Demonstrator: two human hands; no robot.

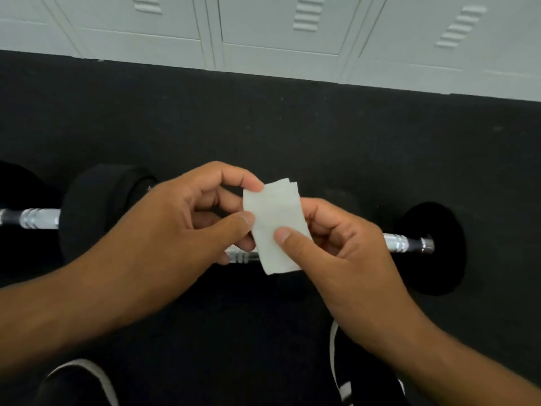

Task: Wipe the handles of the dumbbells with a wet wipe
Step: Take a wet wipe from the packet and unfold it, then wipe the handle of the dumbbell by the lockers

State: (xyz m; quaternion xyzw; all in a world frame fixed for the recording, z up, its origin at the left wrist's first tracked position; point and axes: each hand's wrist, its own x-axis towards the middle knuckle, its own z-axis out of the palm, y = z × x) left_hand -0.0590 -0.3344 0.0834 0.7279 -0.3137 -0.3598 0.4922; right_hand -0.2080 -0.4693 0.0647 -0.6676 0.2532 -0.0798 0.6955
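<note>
While both hands met at the middle of the frame, the left hand (181, 218) pinched the left edge of a folded white wet wipe (275, 227) between thumb and forefinger, and the right hand (336, 253) pinched its lower right part, thumb pressed on the front. The wipe was held upright between the 2 hands, above the floor. Directly behind and below it ran the chrome handle (401, 243) of a dumbbell (433, 247), mostly hidden by the hands, with 1 black weight at centre right and another (99, 206) at centre left. A 2nd chrome handle (32, 218) showed at the left edge. Everything lay on a black floor mat (292, 127), with pale lockers (278, 30) across the top.
</note>
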